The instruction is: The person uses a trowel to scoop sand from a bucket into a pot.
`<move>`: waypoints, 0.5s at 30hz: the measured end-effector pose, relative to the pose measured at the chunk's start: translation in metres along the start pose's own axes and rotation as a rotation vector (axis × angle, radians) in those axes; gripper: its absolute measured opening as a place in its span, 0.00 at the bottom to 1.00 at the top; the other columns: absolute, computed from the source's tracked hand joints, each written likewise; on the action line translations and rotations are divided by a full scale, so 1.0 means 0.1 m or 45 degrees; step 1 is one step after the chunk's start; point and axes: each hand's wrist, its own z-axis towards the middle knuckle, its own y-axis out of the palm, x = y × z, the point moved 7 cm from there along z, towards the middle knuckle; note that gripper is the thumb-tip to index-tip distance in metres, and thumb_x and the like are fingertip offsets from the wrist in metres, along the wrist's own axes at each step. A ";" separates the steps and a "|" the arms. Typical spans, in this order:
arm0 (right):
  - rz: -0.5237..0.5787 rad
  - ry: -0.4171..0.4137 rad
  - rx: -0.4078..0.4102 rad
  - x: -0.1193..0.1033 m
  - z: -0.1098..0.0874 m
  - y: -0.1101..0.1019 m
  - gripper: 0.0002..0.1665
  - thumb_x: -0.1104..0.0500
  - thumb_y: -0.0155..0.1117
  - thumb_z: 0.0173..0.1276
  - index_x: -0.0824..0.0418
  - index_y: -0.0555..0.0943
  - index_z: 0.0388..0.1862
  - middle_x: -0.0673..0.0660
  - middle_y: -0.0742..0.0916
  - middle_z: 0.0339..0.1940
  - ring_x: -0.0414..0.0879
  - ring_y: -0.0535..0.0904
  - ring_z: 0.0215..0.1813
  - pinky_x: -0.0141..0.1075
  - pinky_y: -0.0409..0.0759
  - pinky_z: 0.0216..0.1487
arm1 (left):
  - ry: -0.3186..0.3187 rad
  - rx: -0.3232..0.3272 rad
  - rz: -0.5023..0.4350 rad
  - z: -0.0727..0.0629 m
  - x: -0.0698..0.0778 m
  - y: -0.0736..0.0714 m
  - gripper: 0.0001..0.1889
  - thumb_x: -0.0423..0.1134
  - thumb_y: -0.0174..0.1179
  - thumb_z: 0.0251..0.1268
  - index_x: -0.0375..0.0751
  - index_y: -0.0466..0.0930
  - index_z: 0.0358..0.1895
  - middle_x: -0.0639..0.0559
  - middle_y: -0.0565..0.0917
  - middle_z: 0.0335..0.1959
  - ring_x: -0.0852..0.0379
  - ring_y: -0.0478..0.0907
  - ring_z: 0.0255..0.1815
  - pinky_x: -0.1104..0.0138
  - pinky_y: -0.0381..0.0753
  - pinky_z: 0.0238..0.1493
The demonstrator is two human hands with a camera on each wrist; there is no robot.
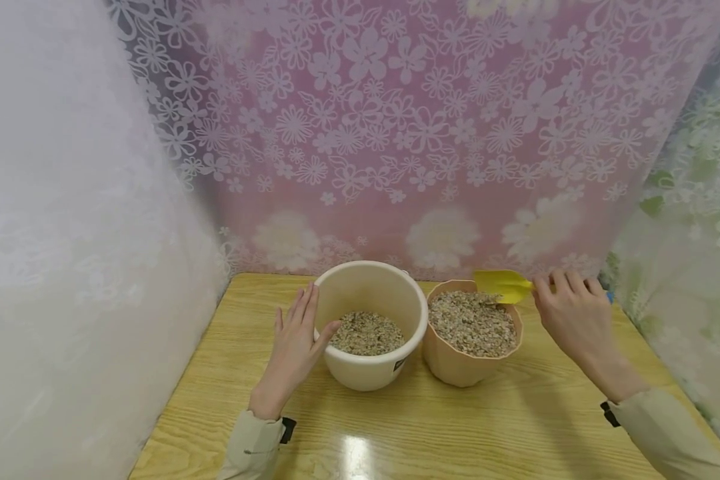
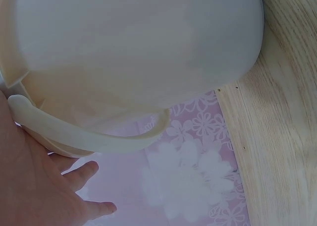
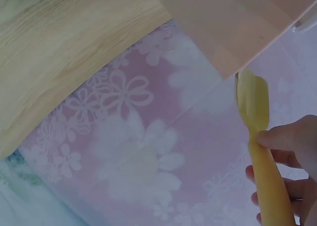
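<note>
My left hand [image 1: 297, 347] rests on the left rim of a cream bucket [image 1: 365, 373], its fingers straight. Gravel [image 1: 369, 333] covers the bucket's bottom. The bucket's curved handle [image 2: 94, 137] hangs along its side in the left wrist view. My right hand [image 1: 573, 317] grips the handle of a yellow shovel [image 1: 507, 287]. In the right wrist view the thumb and fingers wrap the yellow handle [image 3: 270, 186]. The shovel's blade is at the back rim of a peach-coloured pot [image 1: 462, 370], with some gravel on its tip. That pot is filled high with gravel [image 1: 474, 323].
Both containers stand side by side on a wood-grain table [image 1: 420, 433]. A pink floral sheet [image 1: 396, 133] hangs behind the table's back edge. White sheeting [image 1: 84, 253] hangs at the left, and a leaf-patterned sheet [image 1: 696, 280] at the right.
</note>
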 end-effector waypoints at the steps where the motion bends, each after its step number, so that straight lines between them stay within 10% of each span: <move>1: -0.006 -0.006 0.021 0.01 0.00 -0.02 0.25 0.56 0.39 0.86 0.72 0.76 0.37 0.72 0.81 0.32 0.68 0.77 0.35 0.55 0.73 0.30 | 0.000 -0.002 -0.002 0.00 0.00 0.00 0.44 0.62 0.48 0.77 0.40 0.45 0.83 0.45 0.49 0.84 0.46 0.42 0.84 0.34 0.33 0.76; 15: 0.040 0.067 0.415 0.01 0.20 -0.48 0.18 0.54 0.53 0.82 0.65 0.83 0.40 0.66 0.85 0.37 0.65 0.79 0.38 0.56 0.72 0.44 | 0.020 0.017 -0.007 0.00 0.00 0.01 0.43 0.59 0.51 0.77 0.39 0.45 0.83 0.46 0.48 0.84 0.42 0.45 0.83 0.33 0.34 0.75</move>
